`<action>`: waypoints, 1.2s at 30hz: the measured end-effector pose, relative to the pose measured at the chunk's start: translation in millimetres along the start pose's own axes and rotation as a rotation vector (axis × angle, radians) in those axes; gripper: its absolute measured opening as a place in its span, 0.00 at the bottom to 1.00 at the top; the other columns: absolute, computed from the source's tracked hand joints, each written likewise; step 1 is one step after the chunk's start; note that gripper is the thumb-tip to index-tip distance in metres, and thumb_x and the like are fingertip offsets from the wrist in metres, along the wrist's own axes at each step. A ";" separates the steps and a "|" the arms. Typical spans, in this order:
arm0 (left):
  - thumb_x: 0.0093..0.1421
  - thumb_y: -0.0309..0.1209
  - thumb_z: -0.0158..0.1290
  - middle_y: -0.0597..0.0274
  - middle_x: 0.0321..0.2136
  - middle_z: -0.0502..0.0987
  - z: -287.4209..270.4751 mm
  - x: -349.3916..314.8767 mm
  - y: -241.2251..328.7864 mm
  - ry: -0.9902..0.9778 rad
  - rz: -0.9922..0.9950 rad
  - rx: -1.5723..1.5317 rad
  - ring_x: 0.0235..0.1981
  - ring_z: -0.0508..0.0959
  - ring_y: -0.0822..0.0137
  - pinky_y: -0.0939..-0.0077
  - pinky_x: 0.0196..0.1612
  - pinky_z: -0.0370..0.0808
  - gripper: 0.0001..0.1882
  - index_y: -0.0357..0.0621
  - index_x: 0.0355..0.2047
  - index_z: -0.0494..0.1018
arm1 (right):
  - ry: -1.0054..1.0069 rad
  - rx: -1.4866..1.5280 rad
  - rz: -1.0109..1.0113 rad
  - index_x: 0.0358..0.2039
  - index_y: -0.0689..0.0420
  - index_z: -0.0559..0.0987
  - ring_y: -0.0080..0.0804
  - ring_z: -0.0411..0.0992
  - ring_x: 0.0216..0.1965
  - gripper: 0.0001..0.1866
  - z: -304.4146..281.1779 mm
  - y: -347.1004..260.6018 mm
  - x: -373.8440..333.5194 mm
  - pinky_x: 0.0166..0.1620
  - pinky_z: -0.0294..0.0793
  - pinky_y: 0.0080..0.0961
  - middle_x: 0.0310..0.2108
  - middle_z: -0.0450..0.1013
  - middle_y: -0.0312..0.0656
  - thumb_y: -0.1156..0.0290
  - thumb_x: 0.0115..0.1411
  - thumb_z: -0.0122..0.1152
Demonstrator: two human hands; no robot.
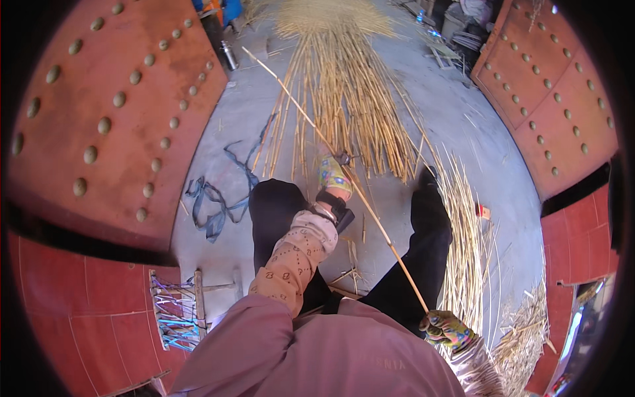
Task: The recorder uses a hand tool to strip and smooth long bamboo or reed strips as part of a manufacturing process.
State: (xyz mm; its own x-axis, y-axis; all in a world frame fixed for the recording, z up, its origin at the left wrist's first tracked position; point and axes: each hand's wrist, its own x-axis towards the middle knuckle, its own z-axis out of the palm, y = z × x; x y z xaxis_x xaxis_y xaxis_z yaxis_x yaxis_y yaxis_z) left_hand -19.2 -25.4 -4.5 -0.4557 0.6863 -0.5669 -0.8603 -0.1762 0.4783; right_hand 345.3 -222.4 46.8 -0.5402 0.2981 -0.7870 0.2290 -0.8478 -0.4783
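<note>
A long, thin, straw-coloured reed (390, 241) slants across my front, from the floor ahead down to my right side. My right hand (450, 329), in a patterned glove, is closed round its lower end near my hip. My left hand (334, 173), in a matching glove, reaches forward between my knees and is closed at a small dark tool (342, 159) where the reed passes. The tool's exact kind cannot be made out. Beyond my left hand lies a large spread bundle of reeds (350, 99), their near ends towards me.
Pale strips (460, 245) lie beside my right leg, with shavings (526, 337) behind. A blue-grey strap (215, 205) is heaped at left, near a strung wooden stool (177, 311). Studded red doors (119, 99) flank me on both sides. A metal flask (229, 55) stands by the left door.
</note>
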 end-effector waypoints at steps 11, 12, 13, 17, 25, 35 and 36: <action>0.51 0.56 0.43 0.72 0.13 0.64 -19.6 -28.7 -59.0 -0.154 -0.146 0.062 0.13 0.65 0.75 0.81 0.15 0.60 0.21 0.53 0.19 0.64 | -0.246 0.117 -0.355 0.30 0.64 0.67 0.13 0.51 0.10 0.10 68.4 -95.4 73.7 0.11 0.50 0.12 0.13 0.56 0.30 0.68 0.56 0.45; 0.51 0.56 0.43 0.72 0.13 0.64 -17.6 -18.4 -43.8 -0.177 -0.140 0.035 0.13 0.64 0.74 0.80 0.15 0.61 0.21 0.53 0.19 0.64 | -0.204 0.171 -0.282 0.30 0.64 0.67 0.13 0.51 0.10 0.10 56.9 -77.7 67.7 0.11 0.48 0.12 0.13 0.56 0.30 0.69 0.55 0.47; 0.51 0.56 0.43 0.72 0.13 0.64 -20.2 6.5 -34.0 -0.172 -0.132 0.031 0.13 0.64 0.74 0.80 0.15 0.61 0.21 0.53 0.19 0.64 | -0.160 0.215 -0.206 0.30 0.64 0.67 0.13 0.50 0.09 0.10 43.8 -50.8 54.9 0.10 0.46 0.11 0.13 0.57 0.30 0.69 0.55 0.48; 0.51 0.57 0.42 0.72 0.13 0.62 -26.8 35.2 -29.8 -0.171 0.009 0.020 0.13 0.62 0.74 0.80 0.15 0.60 0.21 0.54 0.18 0.62 | -0.196 0.095 -0.045 0.37 0.68 0.65 0.16 0.57 0.11 0.14 -9.3 17.2 11.5 0.11 0.54 0.10 0.17 0.62 0.35 0.69 0.57 0.44; 0.52 0.55 0.41 0.72 0.14 0.63 -7.6 -76.2 -106.9 -0.143 -0.174 0.219 0.11 0.61 0.76 0.82 0.12 0.57 0.20 0.54 0.20 0.63 | 0.018 0.152 -0.472 0.34 0.64 0.69 0.17 0.54 0.09 0.12 39.0 -86.8 82.7 0.12 0.52 0.12 0.11 0.59 0.32 0.69 0.55 0.43; 0.49 0.58 0.43 0.73 0.14 0.61 27.3 -8.9 35.9 -0.203 0.285 0.092 0.10 0.59 0.76 0.82 0.12 0.57 0.21 0.56 0.18 0.61 | -0.106 -0.001 -0.498 0.27 0.67 0.68 0.15 0.55 0.10 0.13 -1.9 15.5 37.5 0.11 0.51 0.11 0.15 0.64 0.38 0.67 0.56 0.44; 0.49 0.58 0.44 0.73 0.15 0.61 29.5 -3.8 49.8 -0.187 0.323 0.139 0.10 0.59 0.75 0.81 0.12 0.57 0.21 0.56 0.19 0.61 | -0.108 0.211 -0.448 0.30 0.69 0.69 0.18 0.59 0.11 0.15 -35.5 43.2 38.6 0.13 0.59 0.10 0.22 0.69 0.47 0.66 0.57 0.44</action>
State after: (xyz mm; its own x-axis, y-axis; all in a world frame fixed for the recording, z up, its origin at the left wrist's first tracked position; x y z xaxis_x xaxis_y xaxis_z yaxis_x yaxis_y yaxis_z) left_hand -53.6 -16.0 41.3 -0.6375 0.7300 -0.2464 -0.6343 -0.3157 0.7057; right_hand 363.1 -231.9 -18.1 -0.6312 0.6150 -0.4726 -0.2066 -0.7206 -0.6619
